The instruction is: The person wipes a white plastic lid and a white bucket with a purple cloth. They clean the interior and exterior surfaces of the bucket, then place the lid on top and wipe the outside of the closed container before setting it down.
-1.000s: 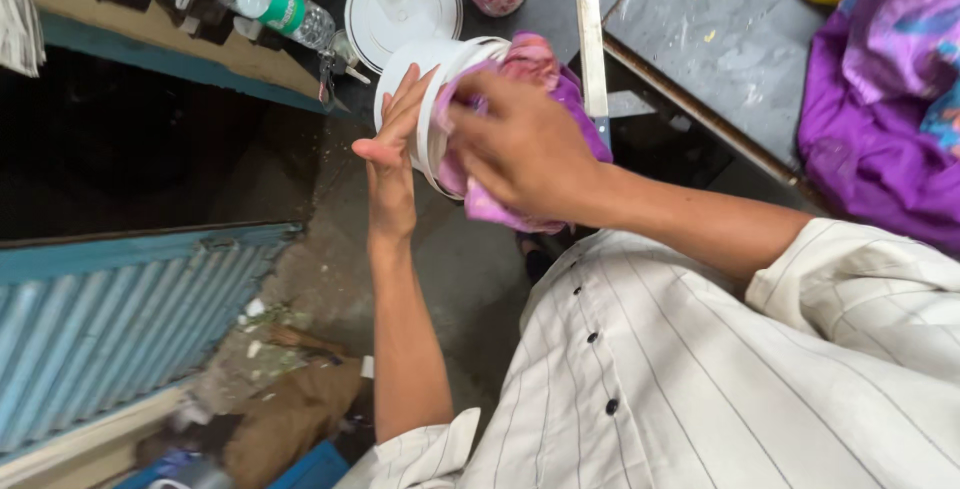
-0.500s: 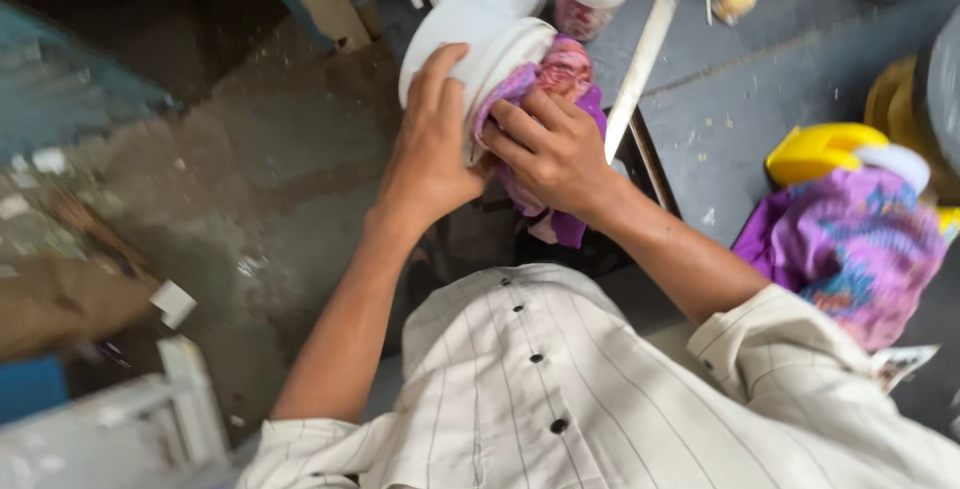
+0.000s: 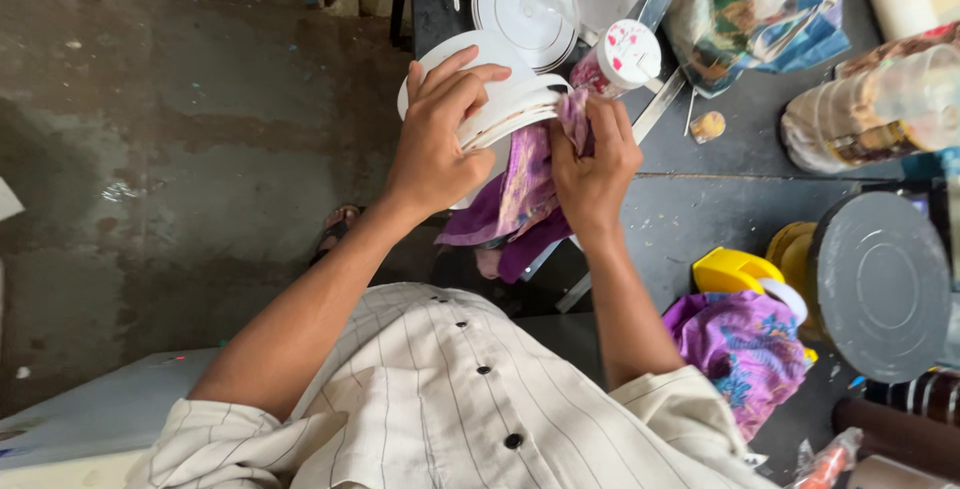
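Near the top centre of the frame, the left hand gripped a stack of smooth, round white plates, fingers curled over the upper face and rim. Just right of it, the right hand was closed on a soft, crumpled purple cloth, pressing its folds against the plates' edge while the rest hung limp below. Behind them, on the dark, paint-flecked tabletop, lay a ridged white round lid and a white-capped plastic jar, with a flat grey metal disc at the right edge.
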